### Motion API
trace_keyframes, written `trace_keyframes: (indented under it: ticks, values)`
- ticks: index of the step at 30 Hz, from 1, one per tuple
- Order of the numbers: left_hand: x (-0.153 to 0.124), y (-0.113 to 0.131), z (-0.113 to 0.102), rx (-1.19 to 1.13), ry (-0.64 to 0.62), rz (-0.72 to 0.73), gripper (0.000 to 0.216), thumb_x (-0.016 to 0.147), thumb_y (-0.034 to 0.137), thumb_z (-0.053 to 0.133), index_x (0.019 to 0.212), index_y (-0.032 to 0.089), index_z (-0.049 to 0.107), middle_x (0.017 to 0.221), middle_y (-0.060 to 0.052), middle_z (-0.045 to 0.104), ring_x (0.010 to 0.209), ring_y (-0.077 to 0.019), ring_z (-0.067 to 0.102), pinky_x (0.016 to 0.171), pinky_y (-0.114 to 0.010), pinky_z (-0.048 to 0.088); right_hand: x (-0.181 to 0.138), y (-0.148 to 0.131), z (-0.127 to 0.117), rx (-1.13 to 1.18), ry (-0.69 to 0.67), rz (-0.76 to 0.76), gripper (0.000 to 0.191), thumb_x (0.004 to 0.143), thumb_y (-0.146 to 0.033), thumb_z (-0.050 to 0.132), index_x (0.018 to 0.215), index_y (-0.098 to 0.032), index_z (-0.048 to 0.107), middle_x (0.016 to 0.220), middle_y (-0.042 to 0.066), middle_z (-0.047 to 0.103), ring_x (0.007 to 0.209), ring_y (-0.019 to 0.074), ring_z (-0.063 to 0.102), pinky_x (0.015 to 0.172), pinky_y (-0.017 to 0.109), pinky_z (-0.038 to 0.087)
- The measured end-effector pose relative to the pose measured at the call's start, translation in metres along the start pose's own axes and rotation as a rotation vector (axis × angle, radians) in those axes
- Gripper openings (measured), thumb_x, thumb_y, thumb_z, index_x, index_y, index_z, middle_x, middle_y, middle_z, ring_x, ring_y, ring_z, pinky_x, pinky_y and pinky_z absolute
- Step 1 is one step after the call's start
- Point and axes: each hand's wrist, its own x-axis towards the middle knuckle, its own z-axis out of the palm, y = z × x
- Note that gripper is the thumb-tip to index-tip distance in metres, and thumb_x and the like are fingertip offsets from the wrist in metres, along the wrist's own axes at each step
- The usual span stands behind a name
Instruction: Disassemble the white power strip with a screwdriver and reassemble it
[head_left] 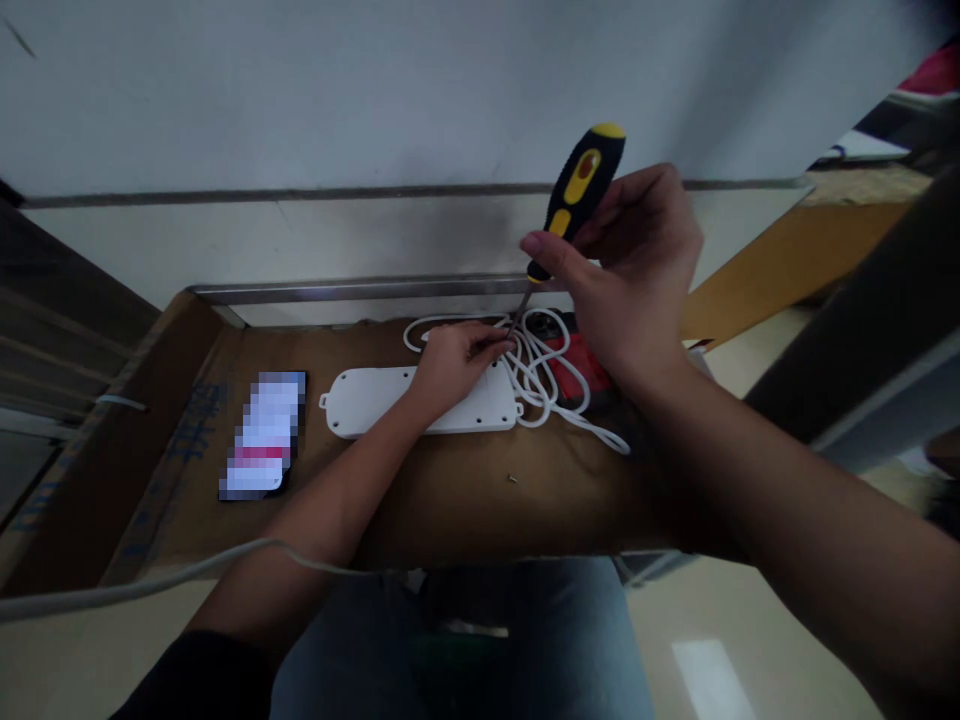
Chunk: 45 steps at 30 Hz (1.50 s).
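Note:
A white power strip [360,400] lies back side up on a brown cardboard-covered surface [480,500]. Its white cable [536,375] is coiled at its right end. My left hand [454,365] rests on the strip's right part, fingers pinched together at the tip of a screwdriver. My right hand [630,280] is closed round the black and yellow screwdriver [577,195], held upright and slightly tilted, its thin shaft pointing down to the strip by my left fingertips. A small screw [512,479] lies loose on the cardboard in front of the strip.
A phone [264,435] with a lit screen lies left of the strip. A red object [581,365] sits under the coiled cable. A metal rail [352,290] runs along the back edge by the wall. A white cord [150,580] crosses the front left.

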Motion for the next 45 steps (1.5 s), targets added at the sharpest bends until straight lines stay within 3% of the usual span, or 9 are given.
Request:
trace_keyframes:
  ticks: [5,11,17,19,22,27,36,40,45]
  values:
    - [0.000,-0.001,0.002,-0.037,0.056,-0.088,0.018,0.090,0.037,0.081,0.097,0.021,0.085,0.088,-0.004,0.084,0.076,-0.0178,0.074,0.076,-0.030,0.055,0.000,0.000,-0.002,0.167,-0.197,0.086,0.044,0.086,-0.059,0.080,0.107,-0.027,0.058,0.097,0.003,0.069,0.082,0.0157,0.067,0.072,0.035,0.058]
    - [0.000,0.002,0.001,-0.102,0.042,-0.035,0.022,0.095,0.035,0.076,0.111,0.023,0.084,0.108,-0.006,0.084,0.098,-0.0201,0.078,0.089,-0.031,0.059,-0.002,-0.006,-0.002,0.236,-0.256,0.058,0.053,0.093,-0.054,0.073,0.135,-0.037,0.046,0.103,-0.001,0.073,0.092,0.0173,0.070,0.082,0.037,0.060]
    - [0.001,0.004,0.002,-0.116,0.067,-0.083,0.020,0.091,0.039,0.080,0.101,0.022,0.085,0.093,-0.004,0.084,0.085,-0.0194,0.078,0.080,-0.031,0.059,-0.001,0.001,0.000,0.075,-0.131,0.012,0.048,0.077,-0.057,0.088,0.102,-0.028,0.060,0.090,0.001,0.064,0.077,0.0140,0.059,0.066,0.033,0.051]
    - [0.001,0.004,0.003,-0.121,0.092,-0.104,0.021,0.089,0.041,0.082,0.095,0.021,0.085,0.087,-0.003,0.083,0.079,-0.0185,0.076,0.076,-0.031,0.058,0.000,0.000,0.000,0.117,-0.158,0.040,0.047,0.078,-0.055,0.088,0.106,-0.028,0.061,0.087,0.000,0.066,0.077,0.0149,0.063,0.070,0.035,0.055]
    - [0.002,0.005,0.002,-0.129,0.118,-0.133,0.025,0.086,0.044,0.085,0.086,0.019,0.083,0.084,-0.004,0.082,0.075,-0.0181,0.074,0.074,-0.031,0.058,-0.001,-0.006,-0.001,0.222,-0.263,0.074,0.055,0.083,-0.051,0.084,0.128,-0.032,0.058,0.099,0.000,0.074,0.093,0.0185,0.073,0.081,0.037,0.062]
    - [0.002,0.011,-0.006,-0.150,0.074,-0.038,0.022,0.093,0.037,0.078,0.108,0.021,0.083,0.103,-0.006,0.085,0.091,-0.0205,0.077,0.086,-0.034,0.060,-0.002,-0.016,-0.004,0.274,-0.366,0.082,0.043,0.094,-0.052,0.070,0.131,-0.034,0.058,0.118,0.000,0.075,0.113,0.0196,0.074,0.087,0.037,0.064]
    - [0.002,0.013,-0.006,-0.096,0.120,-0.063,0.018,0.093,0.038,0.080,0.100,0.023,0.085,0.096,-0.004,0.084,0.088,-0.0204,0.077,0.086,-0.034,0.059,0.002,-0.005,0.001,0.154,-0.241,0.050,0.050,0.082,-0.053,0.084,0.125,-0.036,0.064,0.085,-0.001,0.067,0.076,0.0167,0.063,0.070,0.038,0.058]
    - [0.003,0.013,-0.003,-0.124,0.161,-0.115,0.023,0.090,0.043,0.083,0.094,0.021,0.083,0.085,-0.003,0.082,0.077,-0.0176,0.072,0.075,-0.032,0.057,0.003,-0.010,-0.003,0.213,-0.301,0.055,0.059,0.086,-0.047,0.082,0.137,-0.036,0.055,0.103,-0.001,0.074,0.093,0.0179,0.071,0.081,0.038,0.060]
    - [0.000,0.015,0.002,-0.118,0.210,-0.084,0.024,0.090,0.044,0.083,0.090,0.020,0.081,0.086,-0.003,0.081,0.079,-0.0171,0.073,0.079,-0.032,0.059,0.002,-0.012,0.000,0.113,-0.227,0.001,0.043,0.079,-0.042,0.088,0.111,-0.032,0.061,0.098,-0.002,0.068,0.086,0.0148,0.065,0.072,0.033,0.055]
